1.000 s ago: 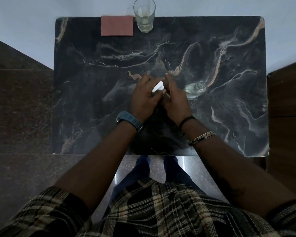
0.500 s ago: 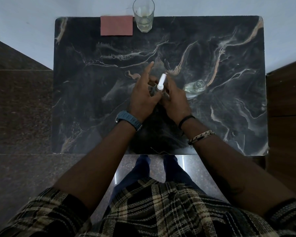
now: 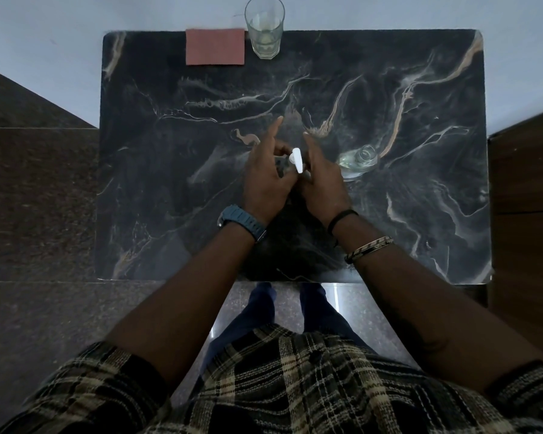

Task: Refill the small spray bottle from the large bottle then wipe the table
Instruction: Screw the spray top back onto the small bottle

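White plastic spray head (image 3: 296, 160) has swung round between both hands since a second ago, likely being unscrewed. Left hand (image 3: 265, 177) pinches it, forefinger raised; right hand (image 3: 322, 180) grips the hidden small bottle, mid-table, beside the clear glass bottle (image 3: 359, 159).

Dim room, pale wall (image 3: 44, 32), dark floor (image 3: 38, 214)

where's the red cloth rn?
In the head view the red cloth lies flat at the far edge of the marble table, left of centre, just left of the drinking glass and well beyond both hands.
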